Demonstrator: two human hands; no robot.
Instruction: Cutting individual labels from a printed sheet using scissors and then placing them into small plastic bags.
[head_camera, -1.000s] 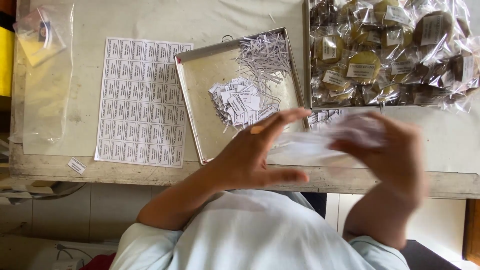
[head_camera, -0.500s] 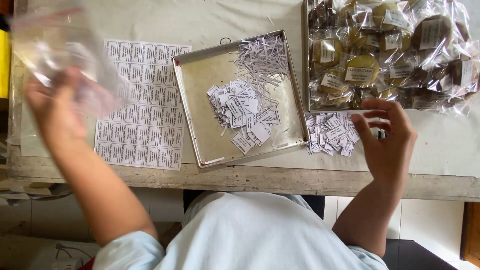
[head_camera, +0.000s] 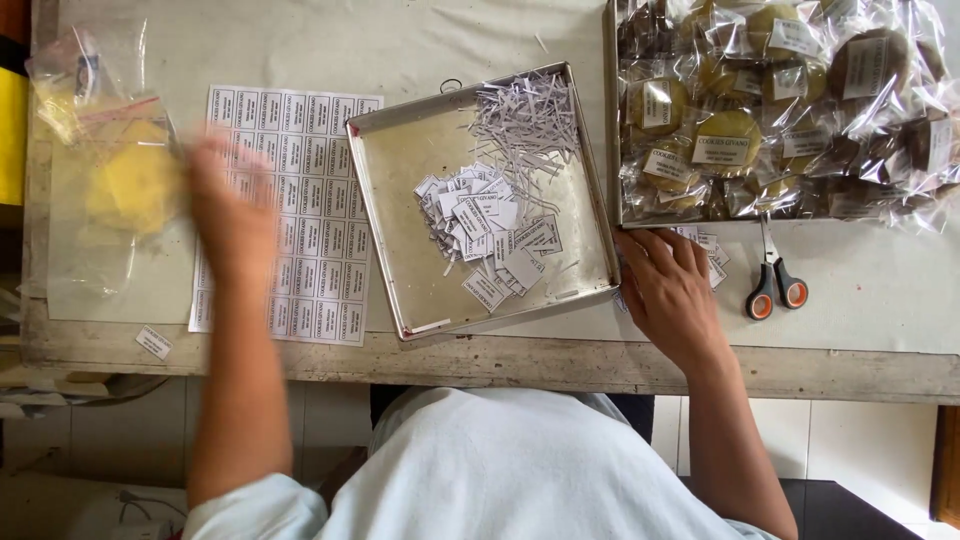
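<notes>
**Two hands at a table full of little paper labels**

The person's left hand (head_camera: 232, 215) is up over a white paper sheet of printed labels (head_camera: 290, 215) that lies flat on the table. The hand is blurry, so you cannot tell if its fingers are spread or curled, and you cannot tell if it holds anything. Just beside it, to the left, lies a clear plastic bag with something round and yellow inside (head_camera: 125, 190). Another small clear plastic bag (head_camera: 75, 80) sits higher up, near the far corner.

The person's right hand (head_camera: 668, 290) lies flat on the pale table top (head_camera: 880, 300), palm down, fingers loose and spread a bit. It is not squeezing anything. Its fingertips touch a small pile of cut white paper labels (head_camera: 710, 245) next to the tray's right edge.

In the middle sits a square silver metal tray (head_camera: 400, 200). Inside it is a heap of cut white paper labels (head_camera: 490, 235), and behind that a bunch of thin white paper strips (head_camera: 525, 120).

To the right of the right hand lie scissors with orange and black handles (head_camera: 772, 285), closed, close to the hand but not touching it. At the far right is a big pile of round yellow cookies wrapped in clear plastic with white labels (head_camera: 780, 100).

One lone white paper label (head_camera: 153, 342) lies near the front edge of the table, on the left.
</notes>
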